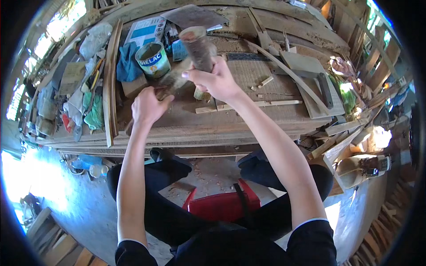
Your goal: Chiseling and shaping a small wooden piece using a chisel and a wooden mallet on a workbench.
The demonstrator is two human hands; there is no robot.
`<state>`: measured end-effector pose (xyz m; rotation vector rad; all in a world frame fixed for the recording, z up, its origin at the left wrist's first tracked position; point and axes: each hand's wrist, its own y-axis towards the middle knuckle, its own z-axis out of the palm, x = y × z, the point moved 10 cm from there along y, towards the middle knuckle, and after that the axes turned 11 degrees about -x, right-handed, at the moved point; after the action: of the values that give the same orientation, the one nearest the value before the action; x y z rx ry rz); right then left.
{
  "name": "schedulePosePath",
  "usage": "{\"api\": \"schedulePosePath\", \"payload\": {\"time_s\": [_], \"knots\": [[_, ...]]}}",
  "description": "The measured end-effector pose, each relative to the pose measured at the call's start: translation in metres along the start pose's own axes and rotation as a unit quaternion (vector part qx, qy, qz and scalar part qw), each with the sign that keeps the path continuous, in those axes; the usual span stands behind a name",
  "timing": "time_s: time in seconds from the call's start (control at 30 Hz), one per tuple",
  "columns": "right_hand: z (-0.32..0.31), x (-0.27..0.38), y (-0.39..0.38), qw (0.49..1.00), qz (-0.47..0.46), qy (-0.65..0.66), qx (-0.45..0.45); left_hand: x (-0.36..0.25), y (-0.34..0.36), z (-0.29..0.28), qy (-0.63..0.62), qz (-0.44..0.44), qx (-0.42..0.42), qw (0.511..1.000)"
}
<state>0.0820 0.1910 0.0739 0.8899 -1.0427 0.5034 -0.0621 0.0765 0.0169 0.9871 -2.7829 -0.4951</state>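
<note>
My right hand (216, 81) is closed round a short log (198, 52) with bark on its side and a pale cut end facing up. It is raised over the wooden workbench. Lower and to the left, my left hand (150, 105) curls its fingers on a brown, wood-like piece (165, 90) near the bench's front edge. A pale streak smeared by motion lies between the two hands, so the shape of that piece cannot be told. Beneath my right hand is a small wooden block (202, 95). A thin wood strip (248, 107) lies just to its right.
A tin can (153, 62) and a blue cloth (128, 64) stand left of my hands. On the right are a frame-handled saw (326, 88), a curved strip (288, 71) and a board (306, 62). Bags and rags crowd the far left. A red plastic stool (224, 206) is below me.
</note>
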Motion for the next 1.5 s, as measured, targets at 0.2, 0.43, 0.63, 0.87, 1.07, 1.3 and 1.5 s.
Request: {"api": "schedulePosePath", "payload": {"time_s": [0.2, 0.43, 0.63, 0.87, 1.07, 1.3, 1.5], "knots": [[0.005, -0.009, -0.003, 0.993, 0.007, -0.117, -0.013, 0.075, -0.019, -0.127, -0.462, -0.165, -0.154, 0.858], [0.027, -0.004, 0.002, 0.994, -0.060, -0.087, -0.008, 0.102, -0.056, -0.206, -0.481, 0.072, -0.120, 0.865], [-0.004, -0.001, -0.009, 0.998, -0.018, -0.040, -0.047, 0.101, -0.057, -0.236, -0.300, 0.005, -0.141, 0.943], [0.020, -0.007, -0.005, 0.992, -0.039, -0.120, -0.007, 0.041, -0.077, -0.223, -0.454, -0.001, -0.044, 0.890], [-0.002, -0.017, -0.007, 0.998, -0.006, -0.062, -0.033, 0.076, -0.067, -0.222, -0.462, -0.043, -0.049, 0.885], [0.008, -0.003, -0.006, 0.999, -0.021, -0.030, -0.028, 0.095, -0.075, -0.240, -0.560, -0.049, -0.215, 0.799], [-0.030, -0.002, -0.011, 0.988, 0.002, 0.133, -0.076, 0.030, -0.087, -0.123, -0.524, -0.124, -0.031, 0.842]]}}
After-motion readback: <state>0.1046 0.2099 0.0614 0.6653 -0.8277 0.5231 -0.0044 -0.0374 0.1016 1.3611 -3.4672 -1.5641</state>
